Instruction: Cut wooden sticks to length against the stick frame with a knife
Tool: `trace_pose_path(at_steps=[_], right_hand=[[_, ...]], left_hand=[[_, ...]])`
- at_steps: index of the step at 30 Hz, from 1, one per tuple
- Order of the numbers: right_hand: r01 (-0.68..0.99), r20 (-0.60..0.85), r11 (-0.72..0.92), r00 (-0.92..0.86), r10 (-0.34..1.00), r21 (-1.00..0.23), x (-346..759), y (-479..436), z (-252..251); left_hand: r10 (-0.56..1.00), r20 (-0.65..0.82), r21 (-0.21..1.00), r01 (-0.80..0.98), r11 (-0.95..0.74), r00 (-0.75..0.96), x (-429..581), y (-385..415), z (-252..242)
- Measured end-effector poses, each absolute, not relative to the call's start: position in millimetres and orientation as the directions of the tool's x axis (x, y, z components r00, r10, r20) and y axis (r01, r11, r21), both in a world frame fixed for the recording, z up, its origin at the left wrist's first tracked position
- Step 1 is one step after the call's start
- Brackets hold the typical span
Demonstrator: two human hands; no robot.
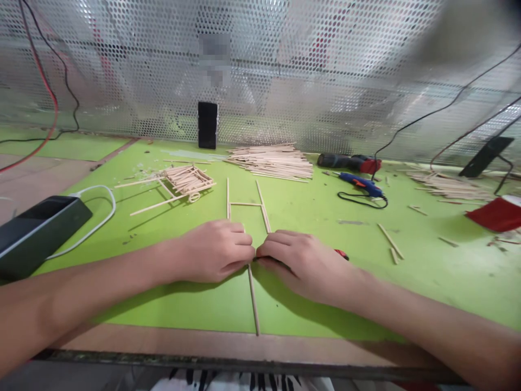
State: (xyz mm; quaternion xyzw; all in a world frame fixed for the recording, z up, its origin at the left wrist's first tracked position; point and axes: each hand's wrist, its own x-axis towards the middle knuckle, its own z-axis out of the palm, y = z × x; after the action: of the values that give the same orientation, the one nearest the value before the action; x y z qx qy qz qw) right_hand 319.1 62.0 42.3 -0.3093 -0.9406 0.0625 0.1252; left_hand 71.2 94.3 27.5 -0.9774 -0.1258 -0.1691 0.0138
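My left hand (217, 251) is closed, its fingertips pinching a thin wooden stick (253, 301) whose near end points at the table edge. Pressed close against it, my right hand (303, 262) is also closed. A red-and-black handle end (342, 254) shows behind my right wrist, and a dark tip lies between the fingertips; it looks like a cutter held in that hand, mostly hidden. Just beyond the hands lies an H-shaped frame of sticks (246, 204), its near ends covered by my fingers.
A small stick-built cart (187, 182) stands at left behind a dark box-like device (44, 228) with a white cable. A stick pile (271, 161), phone (208, 125), black-and-red tool (345, 162) and blue glue gun (360, 184) lie farther back. Loose sticks (391, 241) and a red object (494, 213) are right.
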Motion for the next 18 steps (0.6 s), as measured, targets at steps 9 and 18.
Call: trace_pose_path(at_steps=[9,18], right_hand=[[0.508,0.204,0.845,-0.821,0.533,-0.166,316,63,38],[0.512,0.21,0.854,-0.829,0.519,-0.09,304,62,37]], left_hand=[[0.28,0.316,0.071,0.272,-0.96,0.906,71,88,28],[0.291,0.328,0.049,0.292,-0.955,0.899,60,86,25]])
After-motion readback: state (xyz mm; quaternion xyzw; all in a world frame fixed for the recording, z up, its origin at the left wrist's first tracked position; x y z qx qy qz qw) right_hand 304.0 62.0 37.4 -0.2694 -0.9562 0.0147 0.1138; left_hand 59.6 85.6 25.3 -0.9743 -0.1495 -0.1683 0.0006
